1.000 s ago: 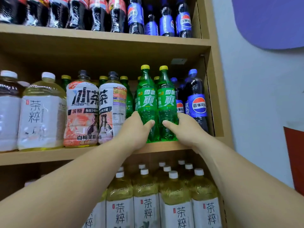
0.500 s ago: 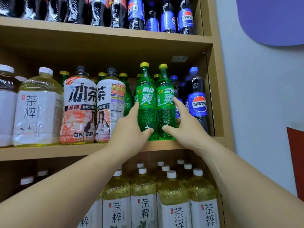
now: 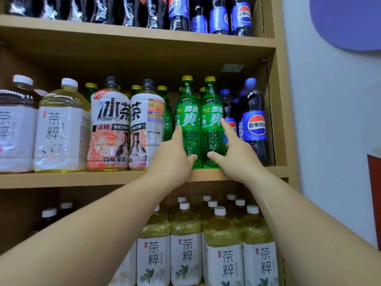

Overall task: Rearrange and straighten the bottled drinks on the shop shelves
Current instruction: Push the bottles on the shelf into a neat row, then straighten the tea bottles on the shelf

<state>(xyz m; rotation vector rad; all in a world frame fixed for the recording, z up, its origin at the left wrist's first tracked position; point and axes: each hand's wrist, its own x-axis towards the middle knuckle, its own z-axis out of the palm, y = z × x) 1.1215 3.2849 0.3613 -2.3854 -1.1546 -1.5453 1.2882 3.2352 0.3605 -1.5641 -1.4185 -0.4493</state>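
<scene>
Two green soda bottles with yellow caps stand upright, side by side and touching, at the front of the middle shelf (image 3: 82, 178). My left hand (image 3: 171, 155) holds the left green bottle (image 3: 187, 112): fingers run up its left side and the thumb lies across its lower front. My right hand (image 3: 237, 153) mirrors this on the right green bottle (image 3: 211, 112), with fingertips at the label and the thumb on the front. More green bottles stand behind them, mostly hidden.
Blue-labelled cola bottles (image 3: 253, 124) stand just right of my right hand, against the shelf's side wall (image 3: 280, 120). Two peach iced-tea bottles (image 3: 110, 129) and large tea jugs (image 3: 61, 129) fill the left. Tea bottles (image 3: 222, 244) crowd the shelf below, and colas (image 3: 241, 15) the one above.
Both hands have slid up from the bottles' bases, fingers now reaching the labels. The two green bottles stay upright and together.
</scene>
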